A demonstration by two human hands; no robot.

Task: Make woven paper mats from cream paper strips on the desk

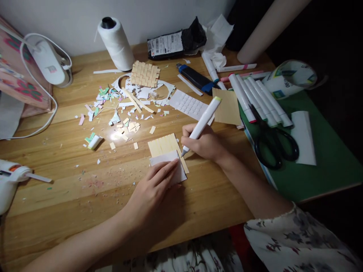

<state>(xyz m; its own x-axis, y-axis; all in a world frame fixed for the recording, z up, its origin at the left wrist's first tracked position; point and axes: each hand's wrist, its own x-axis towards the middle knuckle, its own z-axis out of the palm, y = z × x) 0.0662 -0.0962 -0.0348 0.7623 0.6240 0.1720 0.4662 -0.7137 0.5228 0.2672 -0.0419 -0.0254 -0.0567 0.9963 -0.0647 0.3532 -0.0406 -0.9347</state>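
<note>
My right hand [202, 142] is closed around a white marker [204, 119] with a yellow-green end. The marker's tip points down at the right edge of a small white card [162, 157]; I cannot tell if it touches. Stretched fingers of my left hand [159, 179] press that card flat. Beneath the card lies a tan sheet [162, 144] with faint stripes, showing at the top and along the right side. A dark line runs along the card's right edge. The marker's cap [95, 142] seems to be the small white and yellow-green piece lying to the left.
Paper scraps [127, 126] are scattered beyond my hands, near a woven tan square [145, 74] and a thread spool [116, 43]. At right are black scissors [273, 143], several markers [259, 100] and a tape roll [292, 79]. A glue gun [13, 177] sits left.
</note>
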